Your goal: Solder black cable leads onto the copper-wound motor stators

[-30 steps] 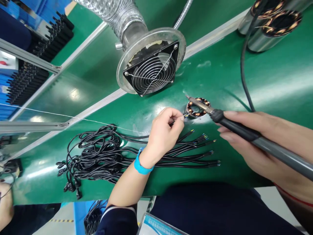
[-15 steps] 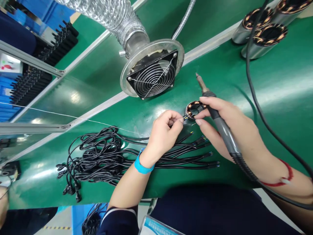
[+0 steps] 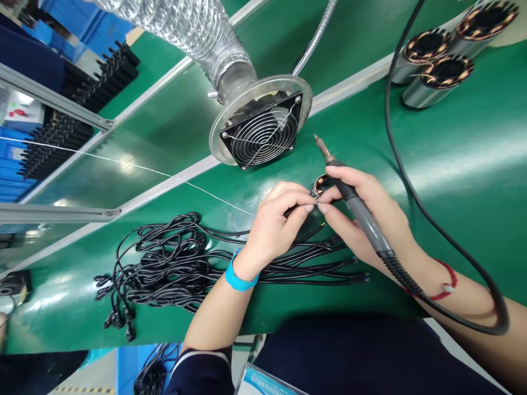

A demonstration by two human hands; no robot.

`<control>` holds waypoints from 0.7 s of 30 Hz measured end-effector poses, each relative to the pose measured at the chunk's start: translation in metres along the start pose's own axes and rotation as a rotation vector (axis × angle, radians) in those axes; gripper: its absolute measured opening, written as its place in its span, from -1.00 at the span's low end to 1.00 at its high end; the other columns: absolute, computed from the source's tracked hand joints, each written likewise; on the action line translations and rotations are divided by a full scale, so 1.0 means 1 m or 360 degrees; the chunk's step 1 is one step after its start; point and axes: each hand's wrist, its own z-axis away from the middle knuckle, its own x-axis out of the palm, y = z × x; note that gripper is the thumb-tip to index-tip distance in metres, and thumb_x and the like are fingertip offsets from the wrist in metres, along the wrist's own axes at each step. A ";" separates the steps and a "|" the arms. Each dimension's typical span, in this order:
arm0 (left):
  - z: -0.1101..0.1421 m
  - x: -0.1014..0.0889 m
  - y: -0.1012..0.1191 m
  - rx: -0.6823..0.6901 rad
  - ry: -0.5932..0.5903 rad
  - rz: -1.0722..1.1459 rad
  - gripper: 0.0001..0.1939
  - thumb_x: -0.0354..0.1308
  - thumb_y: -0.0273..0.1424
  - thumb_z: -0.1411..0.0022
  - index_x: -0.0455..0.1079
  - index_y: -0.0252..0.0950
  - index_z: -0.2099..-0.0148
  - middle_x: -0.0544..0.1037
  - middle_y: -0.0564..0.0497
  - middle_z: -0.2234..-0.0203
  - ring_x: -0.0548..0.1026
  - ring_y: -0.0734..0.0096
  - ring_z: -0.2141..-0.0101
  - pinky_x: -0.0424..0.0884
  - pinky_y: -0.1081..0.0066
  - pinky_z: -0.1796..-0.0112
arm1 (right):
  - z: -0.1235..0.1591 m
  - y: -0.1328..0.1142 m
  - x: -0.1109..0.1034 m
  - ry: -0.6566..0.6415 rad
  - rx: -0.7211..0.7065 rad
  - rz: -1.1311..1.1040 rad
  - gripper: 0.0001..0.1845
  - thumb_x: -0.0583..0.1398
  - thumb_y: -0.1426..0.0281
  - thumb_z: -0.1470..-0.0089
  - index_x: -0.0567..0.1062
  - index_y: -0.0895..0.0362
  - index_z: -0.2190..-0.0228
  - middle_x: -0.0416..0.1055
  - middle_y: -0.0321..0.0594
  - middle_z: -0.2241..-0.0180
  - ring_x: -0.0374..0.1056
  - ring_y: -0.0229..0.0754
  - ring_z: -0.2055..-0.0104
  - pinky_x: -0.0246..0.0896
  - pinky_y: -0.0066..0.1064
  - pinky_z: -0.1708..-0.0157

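Note:
My right hand (image 3: 366,211) is wrapped round a soldering iron (image 3: 364,216), its tip pointing up and away over the bench. The thumb and a finger of that hand also meet at my left fingertips. My left hand (image 3: 284,214) is closed in a pinch on a thin wire; the exact ends are hidden by the fingers. A thin silvery solder wire (image 3: 214,196) runs from the far left to behind my left hand. Just beyond the fingertips lies a stator ring with copper windings (image 3: 320,185), partly covered by my right hand.
Black power cables (image 3: 164,263) lie coiled at left, their ends under my left forearm. A fume extractor fan (image 3: 263,137) hangs ahead on a foil duct (image 3: 185,33). Several metal stators (image 3: 432,90) stand at the far right. The iron's cord (image 3: 395,142) loops on the right.
My right hand has moved left with the soldering iron, and its fingertips now meet those of my left hand. The solder wire hangs higher, and the iron's cord has swung left.

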 end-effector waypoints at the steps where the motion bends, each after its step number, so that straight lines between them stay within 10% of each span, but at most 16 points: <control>1: 0.000 0.000 0.000 0.0020 -0.0002 -0.0037 -0.91 0.19 -0.53 -0.30 0.48 -0.27 0.27 0.58 0.00 0.28 0.53 0.41 0.19 0.46 0.37 0.13 | 0.000 0.001 0.001 -0.0002 0.0001 -0.0006 -0.49 0.20 0.42 -0.22 0.31 -0.03 -0.18 0.53 -0.29 0.26 0.48 -0.09 0.07 0.38 -0.20 -0.02; 13: 0.000 0.001 0.001 0.0105 -0.0060 -0.0305 -0.85 0.09 -0.58 -0.28 0.37 -0.23 0.30 0.54 -0.02 0.33 0.48 0.37 0.25 0.42 0.32 0.19 | -0.005 0.006 -0.001 -0.0050 -0.0090 0.0036 -0.52 0.16 0.50 -0.21 0.32 -0.05 -0.14 0.54 -0.29 0.25 0.50 -0.09 0.08 0.39 -0.18 -0.01; 21: 0.000 0.009 0.000 -0.0329 0.0063 -0.0088 -0.83 0.13 -0.65 -0.16 0.39 -0.28 0.39 0.48 0.03 0.40 0.43 0.47 0.35 0.38 0.44 0.31 | -0.003 0.023 -0.012 -0.0214 -0.0391 0.0162 -0.52 0.06 0.55 -0.19 0.31 0.05 -0.13 0.55 -0.18 0.10 0.46 -0.05 0.08 0.33 -0.08 0.02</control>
